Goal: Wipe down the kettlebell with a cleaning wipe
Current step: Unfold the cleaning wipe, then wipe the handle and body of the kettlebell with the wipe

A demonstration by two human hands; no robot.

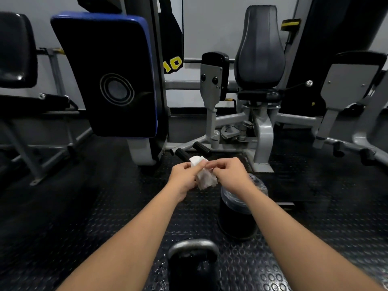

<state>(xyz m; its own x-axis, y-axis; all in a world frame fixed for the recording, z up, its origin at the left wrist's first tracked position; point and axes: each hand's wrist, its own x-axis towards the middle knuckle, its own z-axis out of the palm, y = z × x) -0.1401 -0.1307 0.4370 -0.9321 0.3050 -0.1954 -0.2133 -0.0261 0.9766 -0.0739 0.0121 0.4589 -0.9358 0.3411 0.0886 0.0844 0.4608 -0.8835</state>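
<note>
1. Your left hand (184, 177) and right hand (227, 175) both pinch a crumpled white wipe (204, 175) between curled fingers, held up in front of you.
2. The kettlebell (193, 263) stands on the studded floor mat (315, 238) between your forearms, untouched.
3. A dark canister (237, 215) stands just beyond it, under your right wrist.

Kettlebell (194, 263): black body with a worn grey handle arching over the top, standing upright on the studded floor at near centre. Wipe (204, 175): white, crumpled and partly folded, held up in the air farther off, above the floor.
</note>
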